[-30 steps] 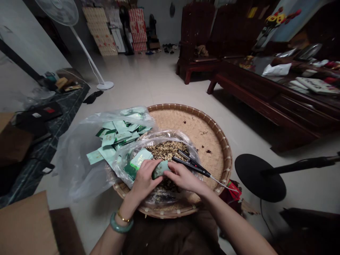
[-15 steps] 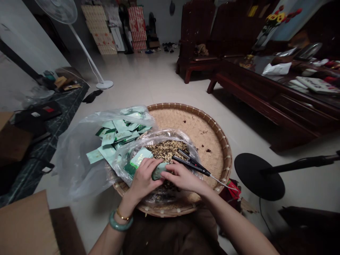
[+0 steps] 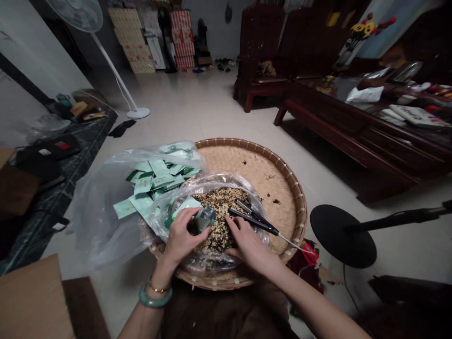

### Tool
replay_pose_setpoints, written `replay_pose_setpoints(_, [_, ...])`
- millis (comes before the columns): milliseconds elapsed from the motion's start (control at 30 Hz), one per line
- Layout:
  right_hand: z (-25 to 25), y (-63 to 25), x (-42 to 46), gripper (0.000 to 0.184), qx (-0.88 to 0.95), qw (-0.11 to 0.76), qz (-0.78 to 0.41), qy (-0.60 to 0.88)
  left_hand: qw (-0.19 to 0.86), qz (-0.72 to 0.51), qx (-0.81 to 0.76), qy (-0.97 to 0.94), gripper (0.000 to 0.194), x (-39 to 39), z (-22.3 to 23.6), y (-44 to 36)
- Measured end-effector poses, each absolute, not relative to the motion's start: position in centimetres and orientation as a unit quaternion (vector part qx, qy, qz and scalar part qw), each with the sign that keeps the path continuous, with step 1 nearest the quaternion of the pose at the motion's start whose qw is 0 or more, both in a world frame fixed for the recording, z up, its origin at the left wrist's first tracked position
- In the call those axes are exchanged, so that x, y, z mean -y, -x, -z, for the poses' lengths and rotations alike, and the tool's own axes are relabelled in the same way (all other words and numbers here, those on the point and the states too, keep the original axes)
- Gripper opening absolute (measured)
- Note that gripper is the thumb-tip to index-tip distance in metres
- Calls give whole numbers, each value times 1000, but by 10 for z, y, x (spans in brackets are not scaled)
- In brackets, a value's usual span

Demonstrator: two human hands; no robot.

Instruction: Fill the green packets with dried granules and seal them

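My left hand [image 3: 181,238] grips a small green packet [image 3: 205,217] between thumb and fingers, its mouth spread toward the right. Beside it, my right hand [image 3: 249,245] has its fingers apart over the dry tea-like mix [image 3: 221,200] of dark and pale bits, which fills a clear plastic bag [image 3: 243,181]. A black hair straightener [image 3: 256,220] with a small red light lies on the bag, just above my right fingers. More green packets [image 3: 155,179] are heaped at the left in a larger clear bag [image 3: 102,197]. Everything rests on a round woven bamboo tray [image 3: 282,165].
A black round stand base [image 3: 342,235] is on the floor at the right. At the lower left stands a cardboard box [image 3: 35,296]. A dark wooden table [image 3: 328,127] is at the right, and a white standing fan [image 3: 137,113] is farther back.
My right hand has let go of the packet and moved right and down over the mix. My left hand has shifted slightly left, tilting the packet, whose mouth now shows spread.
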State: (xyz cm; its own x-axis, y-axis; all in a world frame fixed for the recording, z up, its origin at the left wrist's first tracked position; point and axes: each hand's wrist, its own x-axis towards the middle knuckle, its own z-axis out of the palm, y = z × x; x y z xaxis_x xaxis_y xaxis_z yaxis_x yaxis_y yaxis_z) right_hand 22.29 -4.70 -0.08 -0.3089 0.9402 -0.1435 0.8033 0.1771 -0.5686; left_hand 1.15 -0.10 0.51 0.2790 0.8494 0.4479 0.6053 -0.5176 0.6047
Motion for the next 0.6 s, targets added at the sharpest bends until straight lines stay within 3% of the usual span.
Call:
replay_pose_setpoints(100, [6, -212, 34, 95, 758, 134, -292, 567, 160, -389, -473, -774, 37, 1, -6, -10])
replay_pose_setpoints(300, [5, -200, 11, 75, 763, 208, -291, 537, 149, -405, -490, -757, 38, 1, -10, -3])
replay_pose_setpoints(467, [3, -186, 26, 98, 794, 151, -248, 534, 133, -422, -499, -745, 38, -2, -7, 2])
replay_pose_setpoints(600, [3, -175, 38, 86, 807, 126, -203, 540, 126, -430, -506, -738, 38, -4, -3, 5])
